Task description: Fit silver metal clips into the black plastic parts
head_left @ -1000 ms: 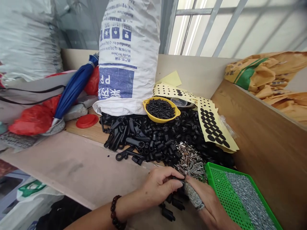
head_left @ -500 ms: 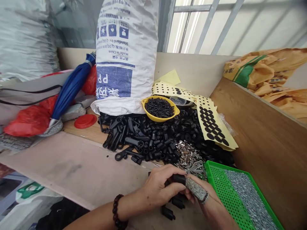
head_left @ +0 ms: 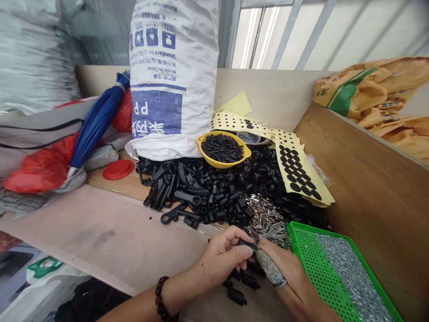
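A black plastic tube (head_left: 247, 246) is pinched between the thumb and fingers of my left hand (head_left: 217, 257), which wears a beaded bracelet. Up against the tube's right end is my right hand (head_left: 288, 273), a grey knitted finger cover (head_left: 271, 268) on one of its digits. Its fingers are bent inward and partly hidden, so what they hold is unclear. Several black cylindrical pieces (head_left: 236, 295) lie on the table below both hands. Just beyond the fingers spreads a heap of small metal clips (head_left: 266, 219).
Black crank-like parts (head_left: 187, 197) are piled behind the hands. A yellow basin (head_left: 246, 154) of black pieces stands beside a white sack (head_left: 172, 103). On the right, a green tray (head_left: 313, 261) holds small metal pins near a wooden side panel (head_left: 368, 179). Yellow sticker sheets (head_left: 298, 172) lie on the pile.
Both hands have shifted slightly, and the tube has turned in the left fingers so that less of it shows. More of the loose cylinders below is uncovered.
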Motion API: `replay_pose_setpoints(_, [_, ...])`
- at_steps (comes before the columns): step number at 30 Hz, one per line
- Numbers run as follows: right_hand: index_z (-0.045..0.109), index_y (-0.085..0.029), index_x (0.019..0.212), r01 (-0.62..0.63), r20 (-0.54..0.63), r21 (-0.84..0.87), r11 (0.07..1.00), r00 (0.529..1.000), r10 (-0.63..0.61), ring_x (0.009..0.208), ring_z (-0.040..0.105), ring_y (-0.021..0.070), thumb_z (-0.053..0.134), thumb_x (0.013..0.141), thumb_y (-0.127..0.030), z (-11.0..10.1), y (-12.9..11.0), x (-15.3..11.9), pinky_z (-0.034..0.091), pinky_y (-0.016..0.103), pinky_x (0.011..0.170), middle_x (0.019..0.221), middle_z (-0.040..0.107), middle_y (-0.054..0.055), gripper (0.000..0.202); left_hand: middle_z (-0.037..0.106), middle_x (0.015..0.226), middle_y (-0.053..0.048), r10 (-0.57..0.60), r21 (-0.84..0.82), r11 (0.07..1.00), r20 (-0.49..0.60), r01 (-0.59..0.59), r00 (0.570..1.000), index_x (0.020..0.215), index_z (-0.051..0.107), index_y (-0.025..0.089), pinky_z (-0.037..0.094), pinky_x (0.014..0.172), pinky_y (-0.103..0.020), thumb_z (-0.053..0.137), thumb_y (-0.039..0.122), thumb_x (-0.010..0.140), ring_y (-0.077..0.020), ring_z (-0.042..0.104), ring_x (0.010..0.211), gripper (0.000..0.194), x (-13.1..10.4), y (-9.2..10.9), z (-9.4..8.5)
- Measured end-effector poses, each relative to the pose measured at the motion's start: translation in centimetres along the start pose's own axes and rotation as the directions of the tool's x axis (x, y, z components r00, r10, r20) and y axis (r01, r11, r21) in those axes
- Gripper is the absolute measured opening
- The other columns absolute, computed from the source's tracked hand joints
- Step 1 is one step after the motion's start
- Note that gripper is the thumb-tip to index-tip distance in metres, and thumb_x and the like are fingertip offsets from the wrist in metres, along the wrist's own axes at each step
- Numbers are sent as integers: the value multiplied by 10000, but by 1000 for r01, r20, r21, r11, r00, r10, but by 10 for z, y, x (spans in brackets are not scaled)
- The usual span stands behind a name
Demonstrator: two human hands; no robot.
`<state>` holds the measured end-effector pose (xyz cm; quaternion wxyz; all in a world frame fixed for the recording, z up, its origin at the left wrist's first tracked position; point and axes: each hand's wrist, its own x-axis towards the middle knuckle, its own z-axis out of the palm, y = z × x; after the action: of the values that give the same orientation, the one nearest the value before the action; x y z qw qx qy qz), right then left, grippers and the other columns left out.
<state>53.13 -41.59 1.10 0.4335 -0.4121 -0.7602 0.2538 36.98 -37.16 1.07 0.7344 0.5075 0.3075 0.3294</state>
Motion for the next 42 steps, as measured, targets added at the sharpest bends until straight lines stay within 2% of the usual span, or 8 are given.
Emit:
replay_pose_setpoints(8, [488, -214, 693, -303, 19, 246, 921, 951, 308, 594, 475, 140, 390, 917, -463, 5, -3, -6, 387, 244, 557, 661, 534, -8, 349, 586, 694, -13, 218, 228, 951, -6, -211, 976, 877, 584, 155, 415, 565, -220, 587, 383, 820, -120, 539, 603, 234, -5, -2, 0])
replay_pose_setpoints(13, [457, -207, 533, -684, 131, 471, 557, 678, 723, 470, 416, 134, 480, 756, -642, 22, 7, -9, 305, 242, 436, 469, 425, -18, 490, 643, 842, -78, 504, 526, 678, 176, -513, 846, 952, 572, 163, 459, 757, -278, 462, 210, 905, -174, 596, 801, 129, -6, -7, -7])
replay_pose_setpoints(15, [443, -209, 525, -707, 127, 488, 512, 638, 759, 456, 416, 133, 471, 767, -627, 24, 8, -10, 306, 241, 430, 457, 412, -22, 483, 642, 878, -96, 552, 568, 581, 250, -583, 795, 965, 568, 161, 458, 795, -286, 437, 172, 911, -183, 593, 851, 142, -6, -7, -8])
replay_pose_setpoints(20, [495, -204, 701, -335, 13, 221, 916, 940, 341, 535, 451, 138, 393, 909, -433, 12, 5, -13, 332, 245, 474, 596, 480, -15, 326, 633, 794, -63, 454, 557, 689, 167, -464, 875, 908, 587, 161, 449, 719, -265, 477, 224, 898, -165, 587, 764, 127, -5, -5, -4])
replay_pose_setpoints(22, [499, -206, 785, -120, -31, 63, 991, 992, 122, 581, 476, 144, 328, 951, -325, 8, 5, -14, 352, 251, 514, 663, 502, -4, 267, 591, 687, -21, 340, 455, 827, 65, -331, 938, 872, 584, 164, 429, 612, -240, 522, 300, 871, -137, 555, 642, 149, -4, -5, -1])
replay_pose_setpoints(26, [487, -197, 816, 154, -40, -312, 938, 984, -175, 636, 463, 175, 301, 944, -202, 3, 11, -12, 347, 291, 563, 704, 490, 27, 226, 542, 588, 24, 55, 67, 996, -23, -53, 998, 838, 531, 160, 345, 436, -186, 630, 506, 753, -79, 459, 459, 369, 0, -7, 5])
replay_pose_setpoints(32, [449, -187, 776, 314, 106, -530, 787, 946, -306, 648, 395, 197, 307, 864, -76, -6, 17, -7, 320, 324, 570, 705, 440, 47, 201, 582, 550, 21, -149, -173, 974, -16, 144, 989, 812, 504, 155, 287, 362, -156, 721, 590, 615, -54, 438, 389, 525, 3, -11, 7])
replay_pose_setpoints(42, [512, -149, 901, 398, 219, -666, 631, 913, -345, 721, 418, 222, 290, 844, -28, -14, 13, -1, 363, 392, 723, 745, 479, 71, 259, 459, 503, 62, -61, 153, 986, 4, 59, 998, 760, 572, 144, 243, 419, -178, 629, 567, 715, -50, 350, 436, 429, 9, -10, -3])
